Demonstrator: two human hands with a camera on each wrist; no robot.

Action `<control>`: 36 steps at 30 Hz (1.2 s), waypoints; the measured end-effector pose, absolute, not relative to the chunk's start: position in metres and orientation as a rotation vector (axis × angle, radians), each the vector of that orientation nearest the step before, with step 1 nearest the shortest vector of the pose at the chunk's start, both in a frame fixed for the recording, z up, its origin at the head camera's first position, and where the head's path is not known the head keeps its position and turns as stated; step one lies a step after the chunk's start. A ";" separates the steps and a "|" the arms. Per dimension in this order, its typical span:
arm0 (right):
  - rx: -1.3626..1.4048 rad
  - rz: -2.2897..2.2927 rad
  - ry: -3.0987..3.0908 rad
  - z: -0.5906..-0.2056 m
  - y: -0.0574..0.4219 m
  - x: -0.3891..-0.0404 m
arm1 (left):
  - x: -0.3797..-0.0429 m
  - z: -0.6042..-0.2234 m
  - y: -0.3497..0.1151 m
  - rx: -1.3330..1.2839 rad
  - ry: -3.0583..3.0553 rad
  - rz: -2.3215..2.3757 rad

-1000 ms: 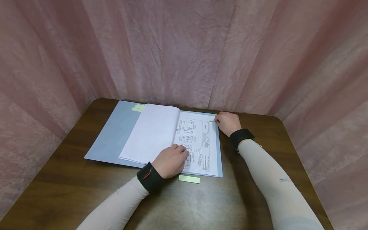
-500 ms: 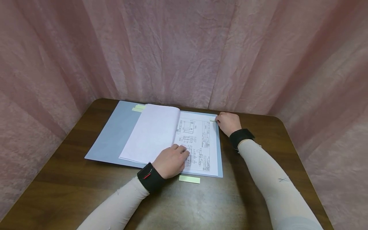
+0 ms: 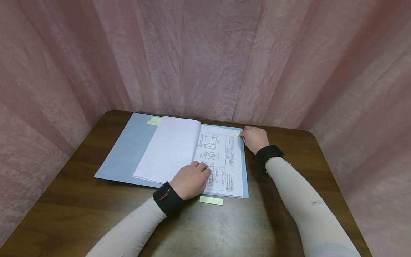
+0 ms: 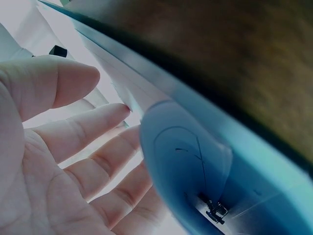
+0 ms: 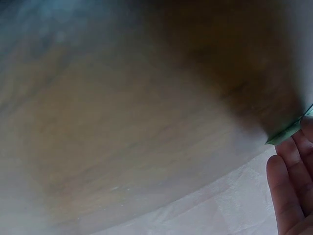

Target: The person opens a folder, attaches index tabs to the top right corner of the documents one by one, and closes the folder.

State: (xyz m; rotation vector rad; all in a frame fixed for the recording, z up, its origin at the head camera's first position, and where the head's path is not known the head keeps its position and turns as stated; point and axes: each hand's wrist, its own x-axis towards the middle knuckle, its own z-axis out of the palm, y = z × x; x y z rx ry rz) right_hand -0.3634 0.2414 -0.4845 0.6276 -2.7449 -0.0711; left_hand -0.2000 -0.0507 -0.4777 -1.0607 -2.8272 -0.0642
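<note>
A light-blue folder (image 3: 120,151) lies spread on the table, with blank white pages (image 3: 170,150) turned over to its left. On the right is a page with technical drawings (image 3: 236,171). My left hand (image 3: 190,181) rests on that page's lower part near the fold, its fingers loosely bent in the left wrist view. At the page's upper right edge, my right hand (image 3: 254,138) pinches the outer end of a pale yellow-green sticky note strip (image 3: 236,135). In the right wrist view, this green strip (image 5: 286,134) sits between thumb and fingers.
A small pad of yellow-green sticky notes (image 3: 211,200) lies on the table just below the folder's front edge. More sticky strips (image 3: 155,121) stick out at the turned pages' upper left. A pink curtain (image 3: 205,60) hangs behind the brown table (image 3: 74,200).
The sticky strip showed as a thin line a second ago and now shows more of its face against the page. Both hands have stayed almost in place.
</note>
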 end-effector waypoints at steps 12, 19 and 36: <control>0.672 -0.069 -2.730 -0.489 0.243 -0.363 | -0.203 -0.480 -0.052 -1.056 -2.818 -0.059; 0.632 -0.071 -2.761 -0.486 0.246 -0.356 | -0.213 -0.470 -0.044 -1.127 -2.840 0.051; 0.628 -0.017 -2.775 -0.487 0.230 -0.356 | -0.303 -0.455 0.008 -1.107 -2.862 0.355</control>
